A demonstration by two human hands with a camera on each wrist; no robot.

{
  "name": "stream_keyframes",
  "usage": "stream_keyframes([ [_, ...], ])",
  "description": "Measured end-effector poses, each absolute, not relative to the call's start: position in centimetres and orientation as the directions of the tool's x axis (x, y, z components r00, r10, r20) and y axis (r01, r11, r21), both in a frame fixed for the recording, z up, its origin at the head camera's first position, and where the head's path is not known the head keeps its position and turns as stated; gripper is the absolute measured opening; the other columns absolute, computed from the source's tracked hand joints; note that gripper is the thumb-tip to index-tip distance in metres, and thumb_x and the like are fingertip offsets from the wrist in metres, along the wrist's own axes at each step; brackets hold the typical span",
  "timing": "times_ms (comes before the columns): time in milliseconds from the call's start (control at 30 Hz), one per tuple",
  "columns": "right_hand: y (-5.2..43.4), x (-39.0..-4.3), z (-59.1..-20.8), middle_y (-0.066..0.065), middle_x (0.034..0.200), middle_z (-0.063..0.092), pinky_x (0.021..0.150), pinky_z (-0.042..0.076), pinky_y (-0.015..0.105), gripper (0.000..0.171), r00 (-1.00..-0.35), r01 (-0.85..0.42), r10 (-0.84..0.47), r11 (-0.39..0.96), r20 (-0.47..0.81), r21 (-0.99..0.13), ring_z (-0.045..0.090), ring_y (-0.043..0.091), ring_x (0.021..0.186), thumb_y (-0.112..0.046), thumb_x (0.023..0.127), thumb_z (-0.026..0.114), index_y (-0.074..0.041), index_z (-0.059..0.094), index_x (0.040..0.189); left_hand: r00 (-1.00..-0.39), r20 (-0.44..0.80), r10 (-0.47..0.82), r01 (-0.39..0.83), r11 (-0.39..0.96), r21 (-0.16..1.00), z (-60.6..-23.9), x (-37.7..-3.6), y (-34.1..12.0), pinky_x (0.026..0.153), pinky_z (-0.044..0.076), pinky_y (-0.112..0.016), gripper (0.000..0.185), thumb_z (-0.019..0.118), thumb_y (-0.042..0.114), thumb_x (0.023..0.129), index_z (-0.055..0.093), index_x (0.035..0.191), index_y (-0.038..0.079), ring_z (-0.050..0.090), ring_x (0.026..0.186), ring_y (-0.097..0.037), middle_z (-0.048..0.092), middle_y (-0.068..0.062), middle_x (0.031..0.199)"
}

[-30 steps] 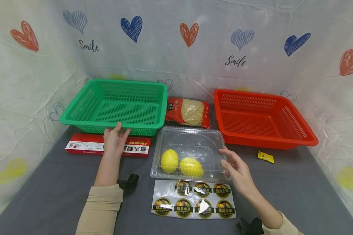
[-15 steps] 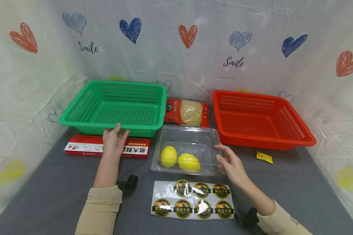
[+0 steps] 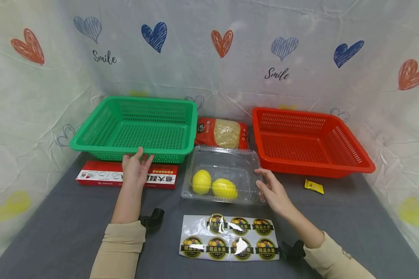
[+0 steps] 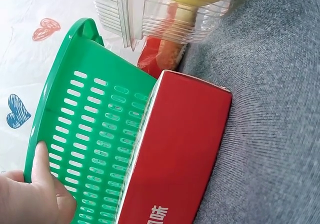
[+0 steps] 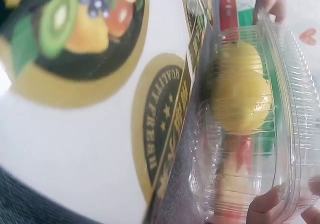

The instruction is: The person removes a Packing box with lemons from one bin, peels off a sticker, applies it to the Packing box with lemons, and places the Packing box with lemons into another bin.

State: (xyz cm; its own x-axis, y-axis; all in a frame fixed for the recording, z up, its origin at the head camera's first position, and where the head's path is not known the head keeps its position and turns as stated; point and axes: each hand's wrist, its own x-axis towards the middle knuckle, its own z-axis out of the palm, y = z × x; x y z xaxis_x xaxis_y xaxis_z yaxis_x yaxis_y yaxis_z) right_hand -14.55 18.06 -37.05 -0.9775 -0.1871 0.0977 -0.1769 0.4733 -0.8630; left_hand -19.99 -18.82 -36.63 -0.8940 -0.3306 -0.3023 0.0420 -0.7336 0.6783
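A clear plastic clamshell container (image 3: 237, 166) lies on the grey table between two baskets, with two lemons (image 3: 201, 181) (image 3: 224, 188) inside. My right hand (image 3: 270, 190) pinches its right rim, thumb on top. In the right wrist view the fingertips (image 5: 265, 206) nip the container (image 5: 280, 109) beside a lemon (image 5: 240, 94). My left hand (image 3: 136, 166) lies flat on a long red box (image 3: 97, 176), straight fingers touching the front wall of the green basket (image 3: 90, 128). The left wrist view shows the same hand (image 4: 35, 199), basket (image 4: 95, 134) and box (image 4: 180, 149).
A red basket (image 3: 345, 145) stands at the back right, with a red noodle packet (image 3: 223, 133) between the baskets. A sheet of round fruit stickers (image 3: 228, 237) lies near me. A small yellow sachet (image 3: 314, 186) sits right of the container. Heart-print sheets wall the table.
The clear container's lid has come down flat and the container has shifted a little away from me, my right hand following it. The left hand has not moved.
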Motion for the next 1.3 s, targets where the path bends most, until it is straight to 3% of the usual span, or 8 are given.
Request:
stream_keyframes([
  [167, 17.5, -14.1, -35.4, 0.021, 0.098, 0.049, 0.050, 0.042, 0.028, 0.034, -0.980, -0.150, -0.189, 0.519, 0.058, -0.842, 0.046, 0.027, 0.056, -0.001, 0.094, 0.045, 0.005, 0.039, 0.127, -0.896, -0.295, -0.333, 0.051, -0.736, 0.675, -36.7, -19.9, -18.6, 0.092, 0.044, -0.029, 0.025, 0.047, 0.012, 0.093, 0.032, 0.113, 0.015, 0.046, 0.098, -0.015, 0.033, -0.002, 0.126],
  [367, 18.1, -15.3, -36.9, 0.018, 0.092, 0.047, 0.048, 0.039, 0.026, 0.035, -0.979, -0.141, -0.201, 0.508, 0.042, -0.850, 0.045, 0.025, 0.053, -0.007, 0.095, 0.046, -0.001, 0.038, 0.129, -0.898, -0.286, -0.335, 0.046, -0.717, 0.696, -36.7, -19.9, -18.6, 0.091, 0.044, -0.028, 0.025, 0.047, 0.014, 0.094, 0.030, 0.112, 0.015, 0.045, 0.098, -0.015, 0.034, -0.001, 0.119],
  [600, 18.6, -16.7, -38.5, 0.019, 0.119, 0.043, 0.048, 0.041, 0.027, 0.036, -0.977, -0.144, -0.207, 0.517, 0.039, -0.844, 0.046, 0.025, 0.055, -0.013, 0.096, 0.046, -0.008, 0.037, 0.130, -0.899, -0.291, -0.327, 0.009, -0.679, 0.734, -36.4, -19.9, -18.9, 0.090, 0.044, -0.027, 0.024, 0.047, 0.015, 0.094, 0.028, 0.109, 0.014, 0.042, 0.104, -0.016, 0.030, -0.002, 0.118],
  [700, 18.6, -16.8, -38.5, 0.018, 0.124, 0.042, 0.049, 0.042, 0.028, 0.035, -0.977, -0.150, -0.209, 0.525, 0.044, -0.838, 0.047, 0.025, 0.056, -0.014, 0.096, 0.045, -0.008, 0.038, 0.130, -0.904, -0.293, -0.312, -0.021, -0.652, 0.758, -36.2, -19.8, -19.1, 0.090, 0.045, -0.026, 0.028, 0.047, 0.015, 0.094, 0.026, 0.112, 0.014, 0.040, 0.108, -0.017, 0.028, -0.003, 0.120],
  [867, 18.9, -16.8, -38.3, 0.017, 0.091, 0.050, 0.051, 0.042, 0.030, 0.036, -0.978, -0.148, -0.203, 0.559, 0.038, -0.816, 0.047, 0.024, 0.056, -0.017, 0.096, 0.046, -0.009, 0.038, 0.130, -0.916, -0.289, -0.278, -0.072, -0.595, 0.801, -35.8, -19.9, -19.5, 0.089, 0.045, -0.024, 0.048, 0.046, 0.016, 0.094, 0.015, 0.130, 0.012, 0.039, 0.111, -0.017, 0.024, -0.006, 0.127],
  [1000, 19.0, -16.8, -38.1, 0.015, 0.069, 0.050, 0.054, 0.043, 0.031, 0.041, -0.976, -0.146, -0.215, 0.572, 0.024, -0.808, 0.050, 0.031, 0.058, -0.023, 0.095, 0.050, -0.011, 0.037, 0.132, -0.923, -0.290, -0.253, -0.102, -0.567, 0.817, -35.4, -19.9, -19.8, 0.089, 0.044, -0.023, 0.053, 0.045, 0.016, 0.094, 0.010, 0.134, 0.010, 0.040, 0.109, -0.016, 0.027, -0.005, 0.121],
  [1100, 19.1, -16.8, -38.0, 0.016, 0.066, 0.051, 0.055, 0.044, 0.032, 0.045, -0.971, -0.154, -0.237, 0.565, 0.019, -0.811, 0.052, 0.035, 0.061, -0.024, 0.094, 0.052, -0.011, 0.036, 0.134, -0.928, -0.292, -0.233, -0.126, -0.540, 0.832, -35.3, -19.8, -20.1, 0.091, 0.043, -0.024, 0.061, 0.046, 0.019, 0.094, 0.005, 0.139, 0.011, 0.040, 0.114, -0.017, 0.025, -0.007, 0.127],
  [1300, 19.4, -16.4, -38.0, 0.015, 0.074, 0.053, 0.057, 0.048, 0.038, 0.049, -0.962, -0.174, -0.272, 0.559, 0.019, -0.811, 0.054, 0.034, 0.062, -0.020, 0.093, 0.055, -0.010, 0.036, 0.136, -0.938, -0.292, -0.188, -0.167, -0.494, 0.853, -35.3, -19.5, -20.4, 0.096, 0.039, -0.026, 0.078, 0.044, 0.020, 0.095, -0.017, 0.143, 0.016, 0.033, 0.123, -0.019, 0.005, -0.010, 0.146],
])
